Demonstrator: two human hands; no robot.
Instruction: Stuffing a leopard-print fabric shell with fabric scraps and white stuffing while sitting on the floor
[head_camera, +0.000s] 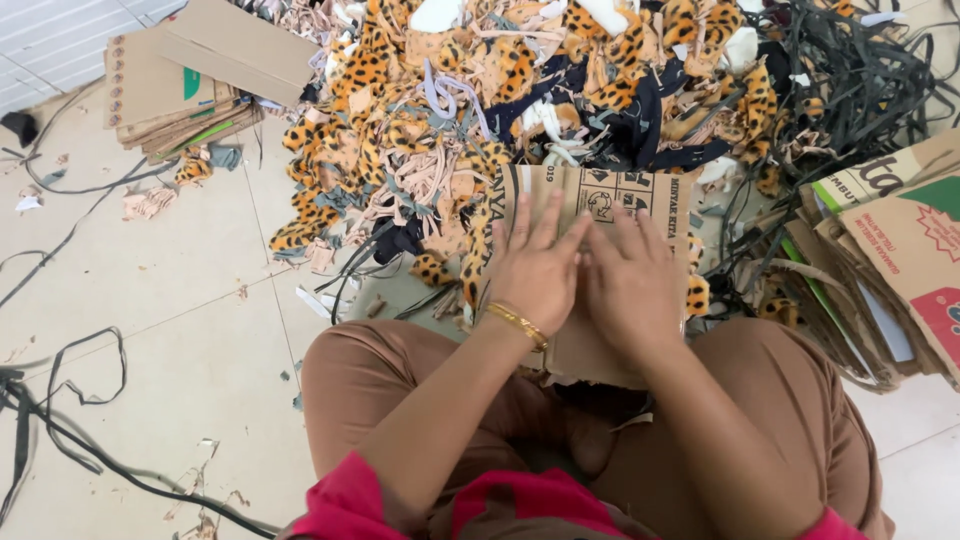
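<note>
- Head view looks down on 1 seated person in brown trousers (400, 380) and pink sleeves, with 2 bare hands out in front of the knees.
- 1 flat piece of cardboard (590, 200) lies under both hands, reaching from the lap out to the foot of the scrap heap; its far edge carries black printed symbols.
- Left hand (535, 270) lies palm down on the cardboard, fingers straight and slightly spread, holding nothing; 1 gold bangle (518, 323) sits on its wrist.
- Right hand (630, 280) also lies palm down on the cardboard, fingers straight and close together, holding nothing.
- Both hands sit side by side near the middle of the sheet, the index fingers touching or almost so; I cannot tell which.
- 1 large heap of fabric scraps (480, 90) rises just beyond the cardboard, mostly leopard-print pieces mixed with beige, dark blue and white ones; the pieces are too many to count.
- 1 tangle of black strips (850, 70) lies at the far right of the heap.
- 2 stacks of flattened cardboard boxes are in view: 1 at the far left (170, 95), well apart from the hands, and 1 at the right (900, 260), near the right knee.
- Several loose black strips (70, 400) trail across the pale tiled floor (200, 300) to the left.
</note>
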